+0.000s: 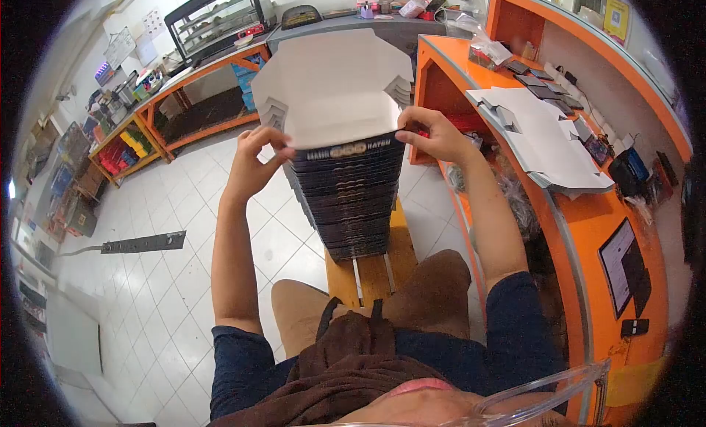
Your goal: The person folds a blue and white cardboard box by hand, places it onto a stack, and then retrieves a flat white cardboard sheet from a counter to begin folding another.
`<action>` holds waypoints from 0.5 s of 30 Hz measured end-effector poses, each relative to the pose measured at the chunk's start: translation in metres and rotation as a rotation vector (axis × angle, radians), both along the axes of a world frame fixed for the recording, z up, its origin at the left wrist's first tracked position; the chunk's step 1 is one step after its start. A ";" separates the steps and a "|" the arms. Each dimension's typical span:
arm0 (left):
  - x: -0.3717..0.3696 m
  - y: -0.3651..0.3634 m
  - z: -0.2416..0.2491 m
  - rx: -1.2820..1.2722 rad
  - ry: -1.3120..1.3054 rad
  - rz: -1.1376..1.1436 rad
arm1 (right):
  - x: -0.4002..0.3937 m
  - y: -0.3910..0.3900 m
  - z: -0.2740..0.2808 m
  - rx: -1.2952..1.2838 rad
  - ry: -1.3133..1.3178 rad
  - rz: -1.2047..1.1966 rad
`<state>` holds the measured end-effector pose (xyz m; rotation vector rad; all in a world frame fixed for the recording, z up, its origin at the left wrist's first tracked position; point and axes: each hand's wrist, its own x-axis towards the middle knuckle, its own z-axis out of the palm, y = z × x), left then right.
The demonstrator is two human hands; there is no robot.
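A tall stack of folded black printed boxes (346, 199) stands on a yellow wooden bench (401, 243) between my knees. On top is an open cardboard box (342, 81), its white inside facing up and its large flap raised away from me. My left hand (259, 158) pinches the near left corner of this box between thumb and fingers. At the near right corner my right hand (435, 135) grips the same edge in a pinch. The box's dark front edge with pale lettering shows between my hands.
Flattened white cardboard boxes (540, 140) lie on the orange counter (640, 228) at right, beside a tablet (621, 265) and several dark devices. A power strip (143, 242) lies on the tiled floor at left. A glass display case (217, 22) stands at the back.
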<state>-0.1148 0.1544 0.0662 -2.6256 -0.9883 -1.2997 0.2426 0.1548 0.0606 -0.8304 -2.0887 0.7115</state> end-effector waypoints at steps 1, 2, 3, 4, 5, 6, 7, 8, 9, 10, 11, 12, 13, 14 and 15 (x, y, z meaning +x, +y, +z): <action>-0.003 0.001 0.000 0.021 0.004 -0.013 | 0.001 0.000 0.001 0.020 -0.041 0.011; -0.006 0.002 0.001 0.041 0.008 -0.026 | 0.002 0.003 -0.002 0.014 -0.021 0.007; -0.007 0.003 0.001 0.062 0.012 -0.040 | 0.004 0.009 -0.006 0.008 0.000 0.003; -0.006 0.004 0.002 -0.063 -0.051 -0.057 | 0.002 0.010 -0.005 0.001 0.020 -0.002; -0.003 0.004 0.003 -0.191 -0.114 -0.073 | -0.001 0.011 -0.004 0.029 0.066 -0.060; 0.001 0.004 0.005 -0.318 -0.177 -0.090 | -0.007 0.014 -0.004 0.058 0.112 -0.119; 0.009 0.000 0.009 -0.293 -0.162 0.021 | -0.014 0.015 -0.001 0.086 0.158 -0.178; 0.021 -0.006 0.017 -0.268 -0.146 0.131 | -0.017 0.016 0.001 0.068 0.111 -0.241; 0.028 -0.009 0.021 -0.242 -0.130 0.240 | -0.020 0.019 0.004 0.050 0.064 -0.303; 0.029 -0.006 0.021 -0.236 -0.128 0.235 | -0.021 0.020 0.006 0.031 0.017 -0.365; 0.029 -0.002 0.022 -0.229 -0.128 0.231 | -0.019 0.020 0.010 -0.017 -0.039 -0.338; 0.030 0.000 0.022 -0.221 -0.127 0.225 | -0.016 0.020 0.015 -0.065 -0.094 -0.311; 0.029 0.001 0.024 -0.257 -0.089 0.219 | -0.014 0.020 0.018 -0.111 -0.150 -0.284; 0.027 0.000 0.026 -0.293 -0.051 0.212 | -0.014 0.017 0.019 -0.096 -0.165 -0.277; 0.027 0.000 0.028 -0.331 -0.014 0.206 | -0.014 0.013 0.019 -0.083 -0.182 -0.270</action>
